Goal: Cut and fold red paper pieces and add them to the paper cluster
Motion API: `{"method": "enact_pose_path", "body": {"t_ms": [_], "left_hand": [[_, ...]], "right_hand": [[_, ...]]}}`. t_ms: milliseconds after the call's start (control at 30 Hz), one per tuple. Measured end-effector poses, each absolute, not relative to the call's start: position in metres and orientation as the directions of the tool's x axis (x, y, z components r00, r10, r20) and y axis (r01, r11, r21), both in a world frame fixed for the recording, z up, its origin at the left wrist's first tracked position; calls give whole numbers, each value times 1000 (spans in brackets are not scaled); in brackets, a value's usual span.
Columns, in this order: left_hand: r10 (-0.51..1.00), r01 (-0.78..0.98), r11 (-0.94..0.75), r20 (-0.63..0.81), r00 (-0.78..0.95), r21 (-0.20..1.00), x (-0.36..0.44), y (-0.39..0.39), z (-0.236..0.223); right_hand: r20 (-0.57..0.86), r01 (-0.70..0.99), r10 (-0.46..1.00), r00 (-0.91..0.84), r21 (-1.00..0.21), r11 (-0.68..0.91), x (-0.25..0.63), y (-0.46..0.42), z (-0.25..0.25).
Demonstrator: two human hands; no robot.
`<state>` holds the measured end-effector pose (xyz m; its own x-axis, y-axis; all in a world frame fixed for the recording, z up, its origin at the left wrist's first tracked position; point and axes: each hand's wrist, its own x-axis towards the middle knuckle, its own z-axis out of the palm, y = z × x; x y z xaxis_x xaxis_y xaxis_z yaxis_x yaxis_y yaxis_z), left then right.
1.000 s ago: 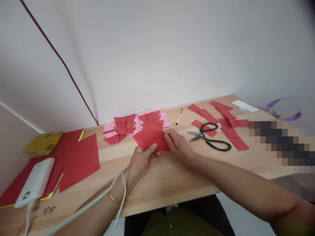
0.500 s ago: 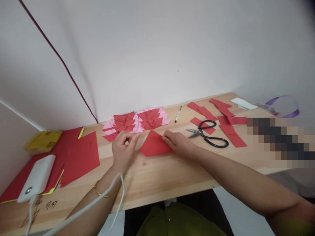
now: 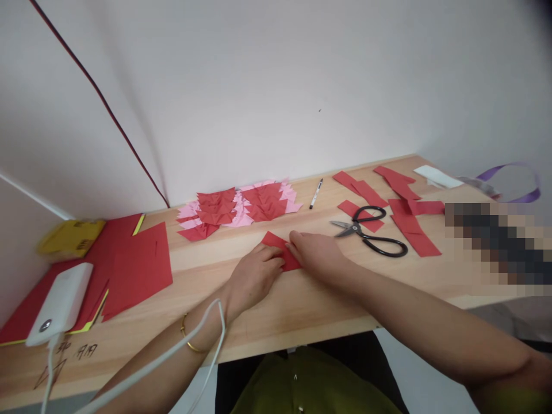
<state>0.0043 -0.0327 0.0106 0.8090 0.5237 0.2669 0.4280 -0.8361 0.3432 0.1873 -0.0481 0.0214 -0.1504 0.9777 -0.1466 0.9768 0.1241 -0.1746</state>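
A folded piece of red paper [image 3: 276,239] lies on the wooden table in front of me, mostly covered by my hands. My left hand [image 3: 255,275] bends over its left side, fingers together and pressing on the sheet. On the right side, my right hand [image 3: 319,254] grips the paper between thumb and fingers; the fingers beneath are hidden. To the right of that hand lie black-handled scissors [image 3: 355,229], blades slightly apart. Behind the hands, rows of folded red and pink paper pieces [image 3: 263,201] rest against the wall.
Red paper strips [image 3: 414,234] and a pen [image 3: 316,194] lie toward the back right. At left are stacked red sheets [image 3: 140,270], a yellow packet [image 3: 73,238] and a white power bank [image 3: 60,305]. Its white cable [image 3: 159,353] runs over my left forearm.
My left hand has moved right, from a pinch beside the red paper to pressing on it. My right hand stays on the paper's right side. The view has shifted slightly.
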Motion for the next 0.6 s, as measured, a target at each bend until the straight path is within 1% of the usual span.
{"method": "enact_pose_path", "body": {"t_ms": [267,600], "left_hand": [[584,483,-795,243,775,367,5,-33,11],[584,489,-794,233,777,361,5,-33,11]], "right_hand": [[-121,978,983,-139,-172,118,186,-48,16],[-145,980,979,-142,-158,119,186,-45,13]]}}
